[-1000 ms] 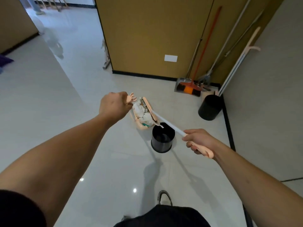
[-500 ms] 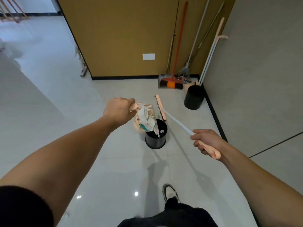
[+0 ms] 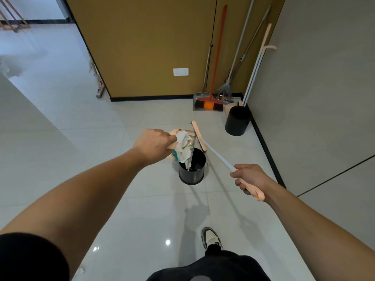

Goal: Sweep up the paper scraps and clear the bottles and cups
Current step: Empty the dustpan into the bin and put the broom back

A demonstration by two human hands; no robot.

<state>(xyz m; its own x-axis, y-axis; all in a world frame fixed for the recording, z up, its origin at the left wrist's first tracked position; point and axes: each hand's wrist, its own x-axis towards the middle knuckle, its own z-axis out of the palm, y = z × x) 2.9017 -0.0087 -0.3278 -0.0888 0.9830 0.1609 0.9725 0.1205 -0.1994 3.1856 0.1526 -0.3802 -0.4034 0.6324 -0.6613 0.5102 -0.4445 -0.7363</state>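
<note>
The small round black plastic bin [image 3: 192, 169] stands on the shiny pale tile floor [image 3: 125, 199], and everything here is told from that bin. Right above its open top, on the side nearer the yellow wall, the left hand [image 3: 152, 144] has its fingers curled tight round the handle of a peach-coloured plastic dustpan [image 3: 175, 132]. The dustpan is tipped so that the crumpled white paper scraps [image 3: 184, 151] hang down from it into the mouth of the bin. Some scraps are already partly inside; others are bunched up on the pan. To the right of the bin and a bit nearer the person, the right hand [image 3: 248, 178] wraps its fingers round the peach grip of a long white-handled broom [image 3: 218, 154]. The broom's flat peach head [image 3: 198, 135] is lifted up just behind the bin, beside the dustpan. The job now looks like pouring the scraps into the bin. To do it well, I think the pan should stay right over the middle of the opening and be tipped slowly, so no paper slides past the rim onto the floor. The broom head could gently push the stuck scraps down off the pan. A second black bin [image 3: 237, 123] and more brooms lean far behind, by the wall. No bottles or cups can be seen.
</note>
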